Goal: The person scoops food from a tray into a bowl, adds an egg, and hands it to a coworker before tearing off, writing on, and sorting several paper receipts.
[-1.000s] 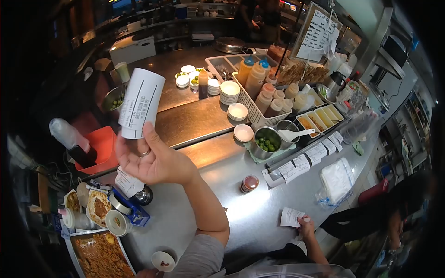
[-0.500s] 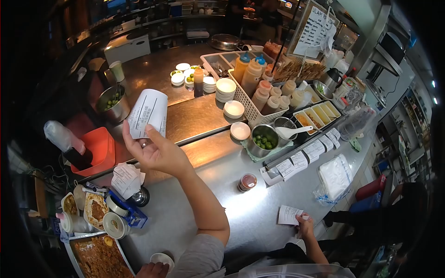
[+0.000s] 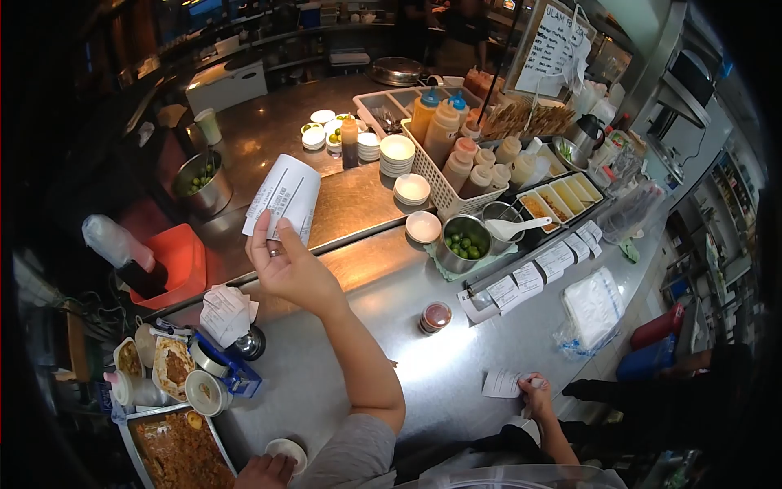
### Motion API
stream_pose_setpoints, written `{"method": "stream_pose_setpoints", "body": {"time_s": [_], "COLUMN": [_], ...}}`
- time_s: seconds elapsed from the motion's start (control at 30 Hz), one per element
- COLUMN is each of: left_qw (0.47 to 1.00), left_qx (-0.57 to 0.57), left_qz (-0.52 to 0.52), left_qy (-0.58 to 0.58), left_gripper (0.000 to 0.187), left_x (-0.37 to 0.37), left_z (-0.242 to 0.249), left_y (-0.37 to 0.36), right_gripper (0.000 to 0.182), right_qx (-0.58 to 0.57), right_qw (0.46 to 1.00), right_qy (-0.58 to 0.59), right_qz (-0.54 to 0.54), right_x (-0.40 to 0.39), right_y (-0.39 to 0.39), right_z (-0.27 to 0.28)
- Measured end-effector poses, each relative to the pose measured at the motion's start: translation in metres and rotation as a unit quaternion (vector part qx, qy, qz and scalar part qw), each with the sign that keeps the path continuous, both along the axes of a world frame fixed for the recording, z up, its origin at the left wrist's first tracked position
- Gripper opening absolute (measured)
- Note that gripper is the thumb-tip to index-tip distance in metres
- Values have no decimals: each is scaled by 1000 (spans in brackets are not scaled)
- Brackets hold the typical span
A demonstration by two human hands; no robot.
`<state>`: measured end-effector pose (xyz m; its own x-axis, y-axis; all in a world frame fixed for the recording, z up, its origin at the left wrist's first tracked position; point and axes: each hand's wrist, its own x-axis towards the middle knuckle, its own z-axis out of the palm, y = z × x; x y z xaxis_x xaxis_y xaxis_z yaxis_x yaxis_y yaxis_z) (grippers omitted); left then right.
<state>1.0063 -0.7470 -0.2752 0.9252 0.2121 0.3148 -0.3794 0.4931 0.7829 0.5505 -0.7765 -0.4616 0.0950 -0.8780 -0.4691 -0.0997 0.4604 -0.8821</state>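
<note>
My right hand [image 3: 289, 265] is raised over the steel counter [image 3: 423, 359] and pinches the lower edge of a curled white printed receipt [image 3: 285, 196]. A ring shows on one finger. The arm in its grey sleeve reaches up from the bottom of the view. My left hand [image 3: 261, 471] shows only partly at the bottom edge and rests against a small white dish [image 3: 287, 450] with red sauce specks. Its grip on the dish is hidden.
Another person's hand [image 3: 533, 395] pins a paper slip [image 3: 501, 383] at the counter's near edge. Nearby are a bowl of limes [image 3: 463, 244], a red-lidded jar [image 3: 436, 316], clipped order slips [image 3: 529, 281], a basket of sauce bottles [image 3: 456, 163], a food tray [image 3: 179, 448] and crumpled receipts [image 3: 224, 314].
My right hand has brought the receipt down and to the right, and turned it more toward the camera. The left hand has come further into view beside the small dish.
</note>
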Motion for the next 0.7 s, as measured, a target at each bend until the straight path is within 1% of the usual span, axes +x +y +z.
{"method": "stream_pose_setpoints", "body": {"time_s": [0.07,0.1,0.17,0.23,0.27,0.3,0.33,0.37,0.4,0.43,0.47,0.5,0.57,0.6,0.63,0.67,0.7], "left_qw": [1000,1000,999,997,997,998,995,995,984,967,938,896,792,776,741,712,703], "left_qx": [-4,-25,-46,-44,-43,12,66,45,107,168,165,162,219,223,241,301,320], "left_qz": [-3,-11,-19,-54,-54,-61,-67,-84,-135,-183,-291,-395,-553,-565,-620,-628,-629], "left_qy": [-1,-9,-20,-20,-22,-23,-24,-38,-49,-58,-89,-119,-140,-169,-93,-92,-87], "left_gripper": [21,21,22,23,23,25,28,25,26,27,27,28,28,26,26,23,23], "left_x": [-5,-8,-13,-18,-22,-28,-34,-43,-58,-76,-92,-108,-140,-159,-178,-191,-201], "left_z": [4,8,13,15,16,17,17,17,19,22,16,8,-14,-32,-54,-65,-76], "left_y": [-2,-2,-2,0,1,3,4,5,11,20,23,25,25,19,19,22,26], "right_gripper": [12,12,10,8,8,8,6,8,8,11,14,14,30,30,39,48,46], "right_qx": [20,21,-13,-2,9,10,14,17,19,13,7,8,122,126,104,80,83], "right_qw": [998,999,999,999,998,998,996,992,991,993,995,994,956,955,958,960,947], "right_qy": [52,49,-23,-39,-52,-54,-80,-106,-109,-99,-89,-93,-252,-254,-231,-208,-208], "right_qz": [11,11,21,21,22,23,46,70,72,62,54,59,86,91,131,171,231], "right_x": [2,0,-3,-5,-6,-13,-23,-26,-29,-24,-18,-13,0,12,26,34,36], "right_y": [-2,-3,-5,-5,-6,-8,-12,-14,-14,-13,-13,-14,-20,-22,-22,-28,-40], "right_z": [6,4,-1,-1,0,-7,-18,-21,-25,-19,-11,-2,24,40,57,68,70]}}
